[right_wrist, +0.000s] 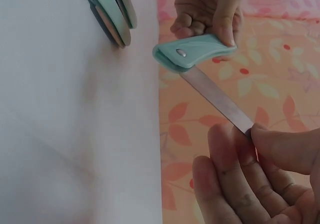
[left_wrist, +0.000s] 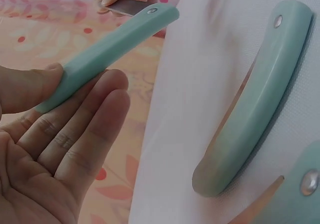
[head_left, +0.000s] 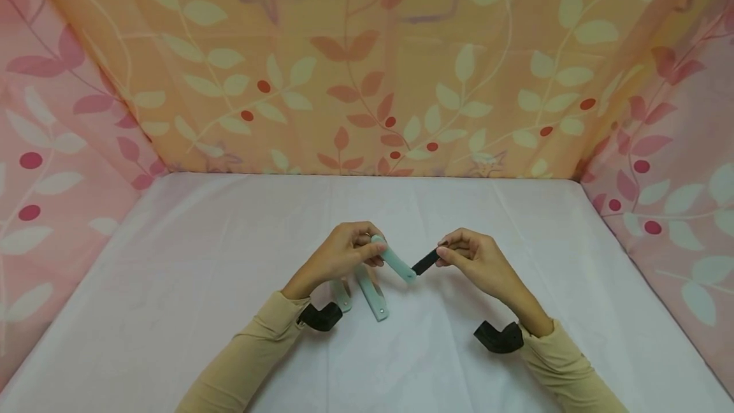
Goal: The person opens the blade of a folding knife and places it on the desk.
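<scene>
A folding knife with a mint-green handle [head_left: 395, 261] is held in the air, its blade [right_wrist: 217, 96] swung partly out at an angle. My left hand [head_left: 346, 250] pinches the far end of the handle between thumb and fingers. On the other side, my right hand [head_left: 473, 257] pinches the blade near its tip; the tip itself is hidden by the thumb and fingers. A metal rivet shows at the pivot end. Below my left hand, a second mint folding knife [head_left: 373, 295] and a third one [head_left: 341, 295] lie folded on the white cloth.
The table is covered with a white cloth [head_left: 172, 311]. A patterned leaf curtain [head_left: 355, 69] hangs behind it, with pink curtains at both sides. Black wrist mounts [head_left: 499, 338] sit at both of my cuffs.
</scene>
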`<state>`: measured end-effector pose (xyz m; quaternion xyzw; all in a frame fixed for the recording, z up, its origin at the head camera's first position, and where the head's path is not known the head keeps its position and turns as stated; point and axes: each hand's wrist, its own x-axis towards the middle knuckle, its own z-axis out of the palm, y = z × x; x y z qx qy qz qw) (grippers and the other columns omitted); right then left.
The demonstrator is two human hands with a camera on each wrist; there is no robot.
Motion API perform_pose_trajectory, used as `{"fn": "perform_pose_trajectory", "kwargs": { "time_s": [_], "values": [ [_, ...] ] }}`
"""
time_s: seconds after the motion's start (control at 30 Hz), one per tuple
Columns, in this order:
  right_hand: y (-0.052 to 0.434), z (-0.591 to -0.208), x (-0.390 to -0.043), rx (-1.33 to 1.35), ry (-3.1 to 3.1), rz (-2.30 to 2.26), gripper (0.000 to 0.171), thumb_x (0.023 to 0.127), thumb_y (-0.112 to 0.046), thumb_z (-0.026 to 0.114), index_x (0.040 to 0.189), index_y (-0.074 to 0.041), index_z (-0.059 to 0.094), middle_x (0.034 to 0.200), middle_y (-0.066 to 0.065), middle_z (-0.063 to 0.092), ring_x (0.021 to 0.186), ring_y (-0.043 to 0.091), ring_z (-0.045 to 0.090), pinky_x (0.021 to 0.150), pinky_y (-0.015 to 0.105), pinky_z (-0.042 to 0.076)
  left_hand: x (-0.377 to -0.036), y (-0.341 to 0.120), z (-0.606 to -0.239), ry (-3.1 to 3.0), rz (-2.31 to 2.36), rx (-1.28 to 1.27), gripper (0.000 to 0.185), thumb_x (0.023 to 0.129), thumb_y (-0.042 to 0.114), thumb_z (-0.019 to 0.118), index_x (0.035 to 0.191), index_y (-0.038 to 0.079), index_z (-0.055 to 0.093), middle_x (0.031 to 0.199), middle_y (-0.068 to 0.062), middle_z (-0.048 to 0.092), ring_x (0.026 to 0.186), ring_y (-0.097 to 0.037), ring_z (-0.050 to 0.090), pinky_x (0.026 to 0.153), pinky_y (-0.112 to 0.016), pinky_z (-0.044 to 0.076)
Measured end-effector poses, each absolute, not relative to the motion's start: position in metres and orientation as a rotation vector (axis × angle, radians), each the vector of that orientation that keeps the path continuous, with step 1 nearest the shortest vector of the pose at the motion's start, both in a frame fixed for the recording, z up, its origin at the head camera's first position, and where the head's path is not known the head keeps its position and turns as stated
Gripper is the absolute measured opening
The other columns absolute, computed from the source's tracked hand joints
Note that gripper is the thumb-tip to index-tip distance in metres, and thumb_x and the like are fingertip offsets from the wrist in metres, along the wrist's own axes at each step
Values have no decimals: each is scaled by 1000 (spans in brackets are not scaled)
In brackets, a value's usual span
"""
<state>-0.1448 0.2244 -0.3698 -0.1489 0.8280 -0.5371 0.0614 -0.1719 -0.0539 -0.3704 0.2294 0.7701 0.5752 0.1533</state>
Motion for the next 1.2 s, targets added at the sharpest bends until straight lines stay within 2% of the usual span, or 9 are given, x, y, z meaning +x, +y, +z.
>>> {"fn": "perform_pose_trajectory", "kwargs": {
  "time_s": [0.33,0.57,0.77,1.1,1.2],
  "values": [
    [232,-365,-147,-454,2479,-1628,21,96,-11,66,106,6,61,98,27,69,86,24,75,82,22,57,-175,-56,-371,2189,1778,648,14,96,7,64,104,-5,63,92,-24,74,88,-46,71,78,-34,61],
    [235,-364,-149,-434,2482,-1643,21,94,-12,68,103,6,65,94,21,73,83,15,75,82,22,57,-177,-58,-372,2212,1830,663,15,97,6,62,106,-6,62,94,-24,74,89,-47,71,78,-33,61],
    [237,-366,-149,-383,2452,-1685,24,93,-15,70,101,7,65,92,16,75,84,19,75,82,25,58,-177,-59,-370,2200,1930,648,14,97,5,61,106,-6,62,94,-27,73,88,-49,70,78,-34,61],
    [238,-369,-151,-384,2399,-1602,24,94,-16,69,101,7,66,96,23,73,86,19,74,82,25,58,-177,-60,-370,2212,2054,644,14,98,2,59,106,-9,58,96,-31,71,82,-44,72,74,-34,61],
    [237,-370,-151,-398,2388,-1569,24,93,-17,70,101,6,67,97,25,72,88,23,74,83,25,57,-177,-60,-369,2212,2081,632,14,98,2,59,107,-9,58,96,-31,71,78,-34,74,74,-34,61]
  ]
}}
